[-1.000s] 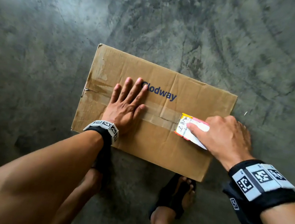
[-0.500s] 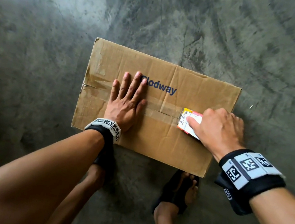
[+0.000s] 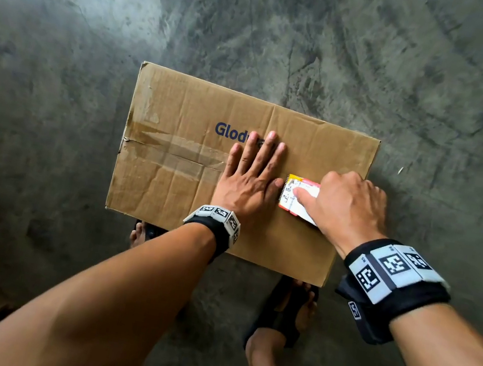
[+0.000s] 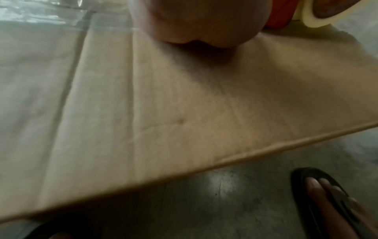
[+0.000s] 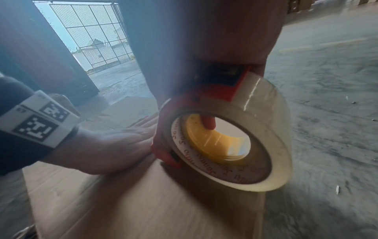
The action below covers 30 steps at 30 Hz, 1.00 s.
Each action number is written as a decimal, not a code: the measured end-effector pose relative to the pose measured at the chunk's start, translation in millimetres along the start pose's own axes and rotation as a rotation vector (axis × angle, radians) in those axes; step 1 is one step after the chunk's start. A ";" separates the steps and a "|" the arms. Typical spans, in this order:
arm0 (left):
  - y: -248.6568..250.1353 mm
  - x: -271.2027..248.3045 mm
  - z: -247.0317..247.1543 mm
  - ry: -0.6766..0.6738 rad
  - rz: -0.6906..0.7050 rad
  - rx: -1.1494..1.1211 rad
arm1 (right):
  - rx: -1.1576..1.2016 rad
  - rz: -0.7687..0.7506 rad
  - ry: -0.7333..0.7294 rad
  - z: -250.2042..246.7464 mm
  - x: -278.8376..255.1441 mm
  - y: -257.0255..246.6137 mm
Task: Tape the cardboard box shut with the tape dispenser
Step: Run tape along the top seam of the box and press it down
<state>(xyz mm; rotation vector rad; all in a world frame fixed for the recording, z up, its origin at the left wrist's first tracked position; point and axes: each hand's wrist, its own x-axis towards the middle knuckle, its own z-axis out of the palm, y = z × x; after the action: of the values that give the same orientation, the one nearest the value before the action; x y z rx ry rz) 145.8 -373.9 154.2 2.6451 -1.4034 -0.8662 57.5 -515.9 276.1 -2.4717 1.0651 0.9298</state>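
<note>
The cardboard box point(image 3: 235, 175) lay on the concrete floor point(image 3: 384, 62) with clear tape point(image 3: 174, 151) over its centre seam from the left edge. Since a second earlier the left hand point(image 3: 250, 181), an open grip with fingers pressed flat, had slid rightward along that seam to just beside the tape dispenser point(image 3: 297, 197), which the right hand point(image 3: 348, 208) gripped, fingers closed round it, near the box's right edge. Judging by this, the strip was nearly complete and would soon need cutting.
</note>
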 end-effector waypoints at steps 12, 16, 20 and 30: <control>-4.7 -0.6 2.9 0.033 0.007 0.049 | 0.005 -0.090 -0.023 -5.2 -3.8 53.7; -2.2 -0.7 3.1 0.020 -0.001 0.049 | -0.037 -0.053 -0.030 -3.0 -16.3 95.7; -0.6 -1.3 0.0 0.011 -0.001 0.032 | -0.016 -0.026 -0.041 -0.3 -16.7 107.7; 3.9 -0.8 1.6 -0.005 -0.017 0.086 | -0.041 -0.057 0.013 8.0 -10.3 90.5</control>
<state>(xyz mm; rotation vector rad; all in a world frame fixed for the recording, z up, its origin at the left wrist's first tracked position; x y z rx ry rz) 141.7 -375.2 154.2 2.7233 -1.4536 -0.8324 -17.5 -568.2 275.7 -2.5303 0.9832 0.9285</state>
